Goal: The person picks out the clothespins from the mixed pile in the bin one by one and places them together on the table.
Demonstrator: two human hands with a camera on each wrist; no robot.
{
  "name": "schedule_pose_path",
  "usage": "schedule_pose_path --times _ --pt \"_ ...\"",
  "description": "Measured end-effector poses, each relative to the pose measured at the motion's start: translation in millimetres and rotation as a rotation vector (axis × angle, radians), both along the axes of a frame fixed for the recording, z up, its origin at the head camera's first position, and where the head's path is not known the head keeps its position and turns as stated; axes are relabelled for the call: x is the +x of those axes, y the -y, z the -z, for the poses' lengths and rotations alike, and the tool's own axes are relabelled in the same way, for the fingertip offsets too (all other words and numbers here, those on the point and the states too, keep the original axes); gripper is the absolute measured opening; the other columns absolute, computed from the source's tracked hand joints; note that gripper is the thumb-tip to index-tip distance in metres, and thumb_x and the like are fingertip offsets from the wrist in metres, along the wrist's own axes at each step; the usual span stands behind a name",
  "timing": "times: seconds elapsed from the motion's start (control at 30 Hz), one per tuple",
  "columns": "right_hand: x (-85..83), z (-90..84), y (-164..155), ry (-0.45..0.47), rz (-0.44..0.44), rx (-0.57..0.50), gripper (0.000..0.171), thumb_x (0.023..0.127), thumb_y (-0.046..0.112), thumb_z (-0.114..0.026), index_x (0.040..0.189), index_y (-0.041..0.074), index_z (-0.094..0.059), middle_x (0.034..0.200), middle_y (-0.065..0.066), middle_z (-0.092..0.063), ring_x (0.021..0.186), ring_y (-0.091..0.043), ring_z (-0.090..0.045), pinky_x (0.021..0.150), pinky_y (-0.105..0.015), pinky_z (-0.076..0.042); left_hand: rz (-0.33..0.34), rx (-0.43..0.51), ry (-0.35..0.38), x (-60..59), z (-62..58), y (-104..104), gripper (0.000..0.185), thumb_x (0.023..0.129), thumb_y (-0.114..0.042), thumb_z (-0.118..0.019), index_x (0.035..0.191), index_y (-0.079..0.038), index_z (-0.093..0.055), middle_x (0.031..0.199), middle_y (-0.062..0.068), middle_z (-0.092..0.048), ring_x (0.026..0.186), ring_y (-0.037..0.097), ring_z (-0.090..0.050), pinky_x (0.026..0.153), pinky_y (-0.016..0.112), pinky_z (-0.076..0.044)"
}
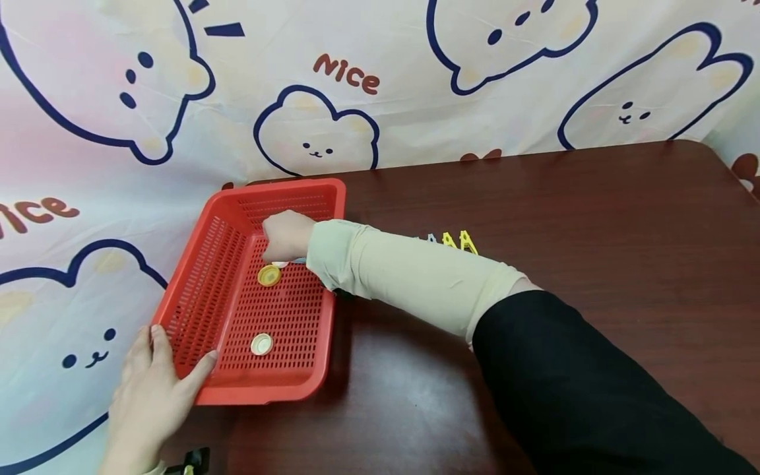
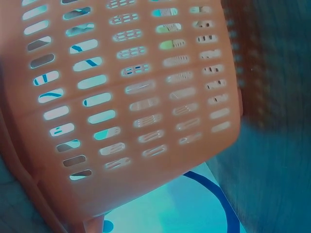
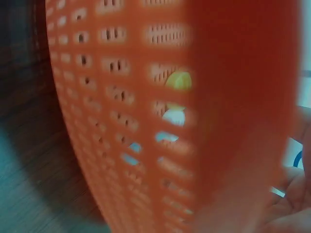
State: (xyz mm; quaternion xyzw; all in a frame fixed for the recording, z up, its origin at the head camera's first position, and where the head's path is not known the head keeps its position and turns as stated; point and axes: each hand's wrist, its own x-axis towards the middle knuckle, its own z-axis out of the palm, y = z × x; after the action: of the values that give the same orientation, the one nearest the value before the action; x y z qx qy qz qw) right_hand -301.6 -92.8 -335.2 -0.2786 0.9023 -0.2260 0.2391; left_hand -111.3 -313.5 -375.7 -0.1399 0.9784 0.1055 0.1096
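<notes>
A red slotted plastic basket [image 1: 309,389] stands on the left part of the table. My left hand [image 1: 148,389] rests at its near left corner, fingers against the left rim and thumb stretched over the near rim. Over the far part of the basket's inside is my right hand [image 1: 287,235], back upward; its fingers are hidden in the head view, and I cannot tell whether they hold anything. Close below that hand lie a yellow round cap [image 1: 269,276], a whitish piece [image 1: 280,264] and a blue piece [image 1: 299,260]. Nearer the front lies a cream round cap [image 1: 261,344].
Beyond my right forearm, two yellow clothespins [image 1: 466,243] and a grey-blue one [image 1: 431,237] show on the dark brown table [image 1: 594,218]. A cloth [image 1: 415,119] printed with cartoon bears hangs behind and to the left. My right sleeve [image 1: 410,274] crosses the basket's right rim.
</notes>
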Motion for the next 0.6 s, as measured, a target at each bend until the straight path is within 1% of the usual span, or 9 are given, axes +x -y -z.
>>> schedule_pose_path --times 0.1,0.17,0.23,0.33,0.5,0.6 --pt "-3.0 6.9 -1.1 -0.046 -0.029 0.088 0.018 0.102 0.025 -0.063 0.116 0.013 -0.061 0.097 0.001 -0.061 0.082 -0.011 -0.056 0.072 -0.023 -0.043 0.007 0.001 -0.01 0.4 0.0 0.7 0.109 0.101 -0.06 -0.051 0.154 0.018 0.005 0.158 0.046 0.003 0.142 0.065 -0.008 0.105 0.083 -0.02" --pt "-4.0 14.6 -0.8 -0.084 -0.07 0.158 0.019 0.104 0.028 -0.06 0.117 0.013 -0.062 0.095 0.001 -0.058 0.081 -0.012 -0.053 0.071 -0.024 -0.041 0.011 0.005 -0.013 0.7 0.8 0.0 0.109 0.101 -0.06 -0.051 0.154 0.018 0.004 0.157 0.046 0.002 0.142 0.065 -0.009 0.105 0.083 -0.02" --pt "-4.8 22.2 0.7 -0.12 -0.102 0.215 0.019 0.104 0.028 -0.058 0.116 0.014 -0.062 0.094 0.001 -0.056 0.079 -0.012 -0.05 0.07 -0.024 -0.039 0.01 0.006 -0.015 0.9 1.3 -0.9 0.109 0.101 -0.06 -0.051 0.154 0.018 0.003 0.158 0.046 0.002 0.142 0.065 -0.009 0.104 0.083 -0.021" --pt "-6.4 31.7 4.8 -0.15 -0.13 0.257 0.016 0.105 0.023 -0.056 0.115 0.014 -0.064 0.094 0.001 -0.059 0.077 -0.013 -0.048 0.068 -0.024 -0.038 0.011 0.005 -0.022 0.9 1.2 -1.6 0.109 0.101 -0.061 -0.051 0.154 0.018 0.003 0.158 0.045 0.001 0.142 0.064 -0.009 0.104 0.084 -0.021" --pt "-10.4 41.9 12.7 -0.143 -0.136 0.326 0.023 0.105 0.019 -0.055 0.126 0.016 -0.064 0.111 0.001 -0.065 0.087 -0.012 -0.052 0.071 -0.025 -0.039 0.034 0.0 -0.04 1.3 1.3 0.6 0.109 0.101 -0.061 -0.051 0.154 0.019 0.001 0.158 0.046 0.001 0.141 0.065 -0.011 0.102 0.084 -0.023" --pt "-13.2 46.0 16.6 -0.138 -0.154 0.37 0.026 0.106 0.019 -0.053 0.129 0.017 -0.064 0.113 0.001 -0.065 0.086 -0.013 -0.053 0.069 -0.025 -0.039 0.048 -0.002 -0.054 2.1 1.7 3.2 0.108 0.101 -0.061 -0.05 0.154 0.02 0.0 0.157 0.047 0.0 0.14 0.066 -0.012 0.101 0.085 -0.024"
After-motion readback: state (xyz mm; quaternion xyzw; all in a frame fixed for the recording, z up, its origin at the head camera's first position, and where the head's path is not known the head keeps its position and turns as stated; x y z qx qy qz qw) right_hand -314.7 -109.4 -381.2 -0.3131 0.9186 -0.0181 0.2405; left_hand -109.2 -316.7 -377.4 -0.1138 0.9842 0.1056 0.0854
